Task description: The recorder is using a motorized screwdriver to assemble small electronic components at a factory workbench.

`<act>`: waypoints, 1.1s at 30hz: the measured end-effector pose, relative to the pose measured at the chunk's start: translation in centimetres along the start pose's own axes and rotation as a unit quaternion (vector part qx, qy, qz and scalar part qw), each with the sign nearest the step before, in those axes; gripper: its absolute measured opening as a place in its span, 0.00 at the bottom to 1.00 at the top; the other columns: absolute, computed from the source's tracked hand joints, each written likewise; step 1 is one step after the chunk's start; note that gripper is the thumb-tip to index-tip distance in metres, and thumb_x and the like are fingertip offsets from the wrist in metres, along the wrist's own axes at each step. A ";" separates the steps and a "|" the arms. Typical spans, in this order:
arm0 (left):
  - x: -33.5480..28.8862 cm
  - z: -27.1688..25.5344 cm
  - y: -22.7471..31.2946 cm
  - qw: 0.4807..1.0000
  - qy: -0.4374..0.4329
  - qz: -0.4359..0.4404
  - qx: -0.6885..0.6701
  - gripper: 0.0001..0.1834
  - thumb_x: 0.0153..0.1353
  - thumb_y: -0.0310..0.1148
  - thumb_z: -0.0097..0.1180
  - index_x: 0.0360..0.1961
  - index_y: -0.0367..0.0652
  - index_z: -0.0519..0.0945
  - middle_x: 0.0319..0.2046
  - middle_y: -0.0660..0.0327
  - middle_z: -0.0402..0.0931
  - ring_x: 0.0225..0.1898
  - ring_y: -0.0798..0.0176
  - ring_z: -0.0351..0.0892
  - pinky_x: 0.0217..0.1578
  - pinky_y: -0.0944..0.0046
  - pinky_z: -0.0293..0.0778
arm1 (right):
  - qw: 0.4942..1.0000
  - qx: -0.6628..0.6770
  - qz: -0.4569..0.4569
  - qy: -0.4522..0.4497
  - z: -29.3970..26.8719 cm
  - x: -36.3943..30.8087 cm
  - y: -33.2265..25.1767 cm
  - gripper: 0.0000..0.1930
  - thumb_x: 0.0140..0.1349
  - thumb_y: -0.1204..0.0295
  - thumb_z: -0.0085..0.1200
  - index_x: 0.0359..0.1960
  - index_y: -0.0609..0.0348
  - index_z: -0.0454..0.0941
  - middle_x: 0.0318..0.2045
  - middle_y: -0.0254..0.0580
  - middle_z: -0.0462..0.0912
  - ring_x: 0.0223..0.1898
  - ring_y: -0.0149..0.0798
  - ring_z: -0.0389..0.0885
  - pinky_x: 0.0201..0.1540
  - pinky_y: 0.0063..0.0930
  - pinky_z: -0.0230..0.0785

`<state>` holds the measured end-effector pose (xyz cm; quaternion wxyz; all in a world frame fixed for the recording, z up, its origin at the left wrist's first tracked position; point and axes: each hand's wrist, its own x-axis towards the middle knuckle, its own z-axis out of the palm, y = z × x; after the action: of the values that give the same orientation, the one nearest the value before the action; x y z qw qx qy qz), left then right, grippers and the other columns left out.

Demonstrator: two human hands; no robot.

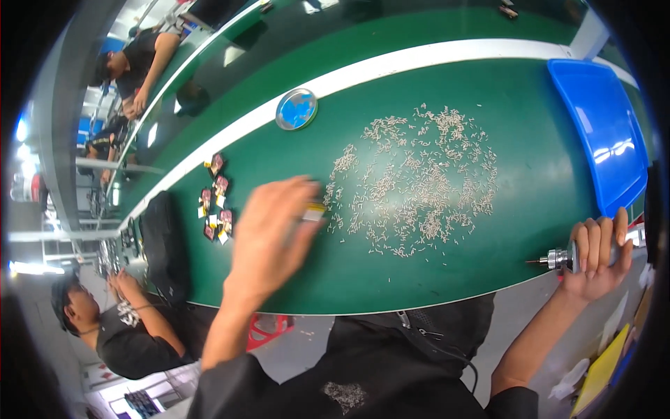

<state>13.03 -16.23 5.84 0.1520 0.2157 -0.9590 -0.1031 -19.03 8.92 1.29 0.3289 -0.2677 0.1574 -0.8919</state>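
My left hand hovers over the left half of the green table, slightly blurred. Its thumb and fingers pinch a small dark block with a yellow and white face, mostly hidden by the fingers. At the right edge of the table my right hand is wrapped round a power screwdriver, whose thin bit points left. Between the hands a wide scatter of small, pale, rod-shaped pieces covers the tabletop. Left of my left hand lie several small dark-and-reddish blocks with yellow and white parts.
A round metal dish with blue pieces sits near the white rail at the back. The blue plastic tray lies at the far right. A black bag-like object rests at the left end, where a co-worker sits close by.
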 end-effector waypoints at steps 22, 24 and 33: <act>7.5 3.7 -0.4 0.998 0.034 0.008 0.061 0.10 0.49 0.18 0.63 0.34 0.34 0.82 0.33 0.58 0.77 0.32 0.58 0.78 0.32 0.61 0.75 | 0.991 0.089 0.019 0.102 -1.0 -0.9 0.9 0.09 0.68 0.69 0.46 0.31 0.55 0.62 0.10 0.32 0.63 0.08 0.27 0.62 0.17 0.22 0.59; 7.6 3.8 -0.6 0.996 0.027 0.041 0.079 0.10 0.48 0.17 0.63 0.35 0.34 0.82 0.32 0.58 0.76 0.32 0.58 0.78 0.31 0.61 0.75 | 0.990 0.099 0.018 0.104 -1.0 -0.7 0.9 0.09 0.68 0.69 0.46 0.31 0.55 0.62 0.10 0.32 0.64 0.08 0.27 0.63 0.17 0.23 0.59; 7.5 3.2 -0.3 0.993 0.018 0.083 0.080 0.10 0.48 0.14 0.57 0.32 0.34 0.75 0.29 0.54 0.75 0.31 0.54 0.76 0.33 0.60 0.72 | 0.988 0.114 0.017 0.101 -0.9 -1.4 0.3 0.09 0.71 0.67 0.41 0.33 0.56 0.62 0.12 0.31 0.62 0.10 0.27 0.59 0.19 0.24 0.56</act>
<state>5.61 -19.43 4.62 0.1594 0.1487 -0.9759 -0.0095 -18.47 9.68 -0.08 0.3551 -0.1345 0.0913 -0.9206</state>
